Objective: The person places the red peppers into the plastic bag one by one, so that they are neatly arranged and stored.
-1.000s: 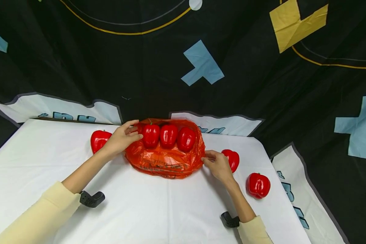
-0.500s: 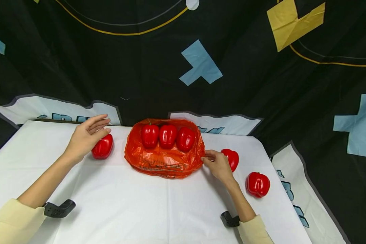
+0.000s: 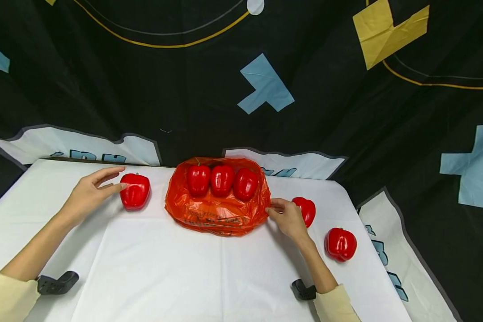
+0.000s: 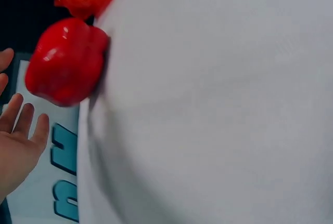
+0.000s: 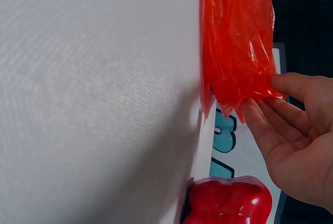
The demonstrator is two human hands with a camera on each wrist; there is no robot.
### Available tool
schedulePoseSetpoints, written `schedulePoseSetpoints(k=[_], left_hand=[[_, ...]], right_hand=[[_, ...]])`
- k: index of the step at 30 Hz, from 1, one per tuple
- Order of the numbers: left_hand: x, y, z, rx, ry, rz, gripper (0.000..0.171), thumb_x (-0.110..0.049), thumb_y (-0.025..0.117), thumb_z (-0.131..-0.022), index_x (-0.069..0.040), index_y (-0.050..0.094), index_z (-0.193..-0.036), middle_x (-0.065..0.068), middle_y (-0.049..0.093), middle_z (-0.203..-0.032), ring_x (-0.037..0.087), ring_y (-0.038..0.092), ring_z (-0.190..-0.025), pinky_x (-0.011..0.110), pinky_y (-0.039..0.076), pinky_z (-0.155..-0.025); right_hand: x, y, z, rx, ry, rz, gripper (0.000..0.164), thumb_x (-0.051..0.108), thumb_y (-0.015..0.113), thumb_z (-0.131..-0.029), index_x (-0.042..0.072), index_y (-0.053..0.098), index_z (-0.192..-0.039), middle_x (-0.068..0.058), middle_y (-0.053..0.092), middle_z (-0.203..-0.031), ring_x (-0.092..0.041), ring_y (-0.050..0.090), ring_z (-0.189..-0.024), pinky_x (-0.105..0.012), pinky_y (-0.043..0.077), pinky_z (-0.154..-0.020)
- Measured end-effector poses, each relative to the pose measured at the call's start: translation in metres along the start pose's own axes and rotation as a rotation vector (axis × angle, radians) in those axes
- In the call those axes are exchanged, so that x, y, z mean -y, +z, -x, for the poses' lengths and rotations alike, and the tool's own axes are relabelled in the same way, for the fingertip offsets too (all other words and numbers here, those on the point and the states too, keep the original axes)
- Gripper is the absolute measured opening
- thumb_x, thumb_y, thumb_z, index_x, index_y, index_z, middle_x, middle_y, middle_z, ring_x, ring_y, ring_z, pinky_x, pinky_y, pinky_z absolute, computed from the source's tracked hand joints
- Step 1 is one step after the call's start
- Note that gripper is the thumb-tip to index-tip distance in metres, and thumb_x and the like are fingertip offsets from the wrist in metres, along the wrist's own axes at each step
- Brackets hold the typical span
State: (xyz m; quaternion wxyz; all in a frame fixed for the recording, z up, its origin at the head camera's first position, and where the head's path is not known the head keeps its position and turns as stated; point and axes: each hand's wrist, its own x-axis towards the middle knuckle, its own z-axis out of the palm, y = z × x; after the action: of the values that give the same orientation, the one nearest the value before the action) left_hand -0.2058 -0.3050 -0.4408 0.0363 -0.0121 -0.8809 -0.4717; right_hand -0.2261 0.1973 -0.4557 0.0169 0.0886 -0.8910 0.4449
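Observation:
Three red bell peppers lie side by side in an opened red plastic bag point(image 3: 217, 214); the middle bell pepper point(image 3: 222, 180) has one neighbour on each side. My right hand point(image 3: 289, 219) pinches the bag's right edge between thumb and fingers, as the right wrist view also shows. To the left of the bag, my left hand point(image 3: 89, 192) is beside another bell pepper point(image 3: 135, 191), fingers extended and spread from the thumb. In the head view the thumb tip overlaps that pepper's edge; the left wrist view shows the fingers point(image 4: 23, 117) apart from it.
Two more bell peppers lie to the right: one point(image 3: 306, 211) just behind the right hand, the other point(image 3: 341, 244) nearer the table's right edge. A white cloth covers the table point(image 3: 165, 273). Behind it hangs a black printed backdrop point(image 3: 165, 98).
My left hand has left the bag's left side and moved left, past the single bell pepper to its far side. The right hand keeps its grip on the bag.

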Motion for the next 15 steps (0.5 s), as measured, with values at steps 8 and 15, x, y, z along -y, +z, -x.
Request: schedulePoseSetpoints(k=[8,15], left_hand=[[0.017,0.007,-0.009,0.133,-0.068,0.082,0.079,-0.032,0.07,-0.095,-0.007,0.027,-0.156,0.03,0.022,-0.157,0.056,0.025,-0.136,0.075,0.036,-0.096],[0.023,0.011,-0.015,0.171,-0.09,0.098,0.084,-0.029,0.071,-0.094,-0.006,0.022,-0.158,0.032,0.019,-0.156,0.06,0.026,-0.134,0.07,0.04,-0.094]], right_hand=[[0.003,-0.002,0.002,0.0,0.014,-0.015,0.027,0.008,0.072,-0.092,-0.001,0.071,-0.118,-0.012,0.073,-0.107,-0.028,0.07,-0.1,-0.037,0.059,-0.081],[0.002,-0.002,0.002,-0.003,0.009,-0.02,0.027,0.007,0.072,-0.092,-0.001,0.071,-0.117,-0.012,0.073,-0.106,-0.028,0.07,-0.099,-0.038,0.059,-0.081]])
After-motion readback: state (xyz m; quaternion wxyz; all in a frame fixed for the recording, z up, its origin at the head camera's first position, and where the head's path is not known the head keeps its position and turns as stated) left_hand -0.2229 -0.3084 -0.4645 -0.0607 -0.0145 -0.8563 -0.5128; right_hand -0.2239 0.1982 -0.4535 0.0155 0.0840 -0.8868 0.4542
